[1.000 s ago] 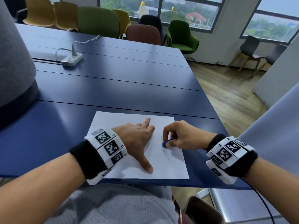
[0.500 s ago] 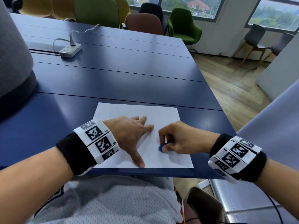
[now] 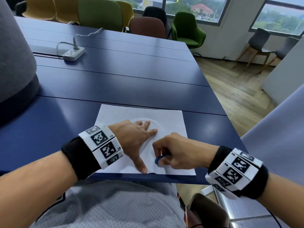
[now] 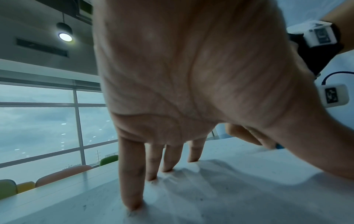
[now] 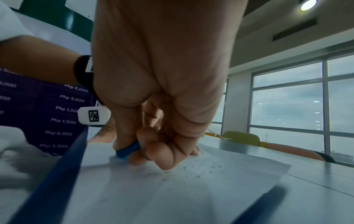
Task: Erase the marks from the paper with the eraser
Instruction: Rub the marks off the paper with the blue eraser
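A white sheet of paper (image 3: 167,119) lies at the near edge of the blue table (image 3: 115,83), with a faint curved pencil mark beside my left fingers. My left hand (image 3: 139,140) lies flat on the paper, fingers spread and straight, thumb stretched toward the near edge; the left wrist view shows its fingertips (image 4: 132,203) pressing the sheet (image 4: 249,197). My right hand (image 3: 174,153) pinches a small blue eraser (image 3: 158,159) and holds it against the paper just right of my left thumb. In the right wrist view the eraser (image 5: 127,150) shows between thumb and fingers, with dark crumbs on the paper (image 5: 201,189).
A white power strip (image 3: 73,53) with a cable lies at the far left of the table. A grey rounded object (image 3: 14,60) stands at the left edge. Several coloured chairs (image 3: 187,28) line the far side. The table's right edge drops to a wooden floor (image 3: 238,96).
My right hand with the eraser has moved a little nearer and left along the paper, closer to my left thumb. My left hand stays flat on the sheet. The head view tilted down.
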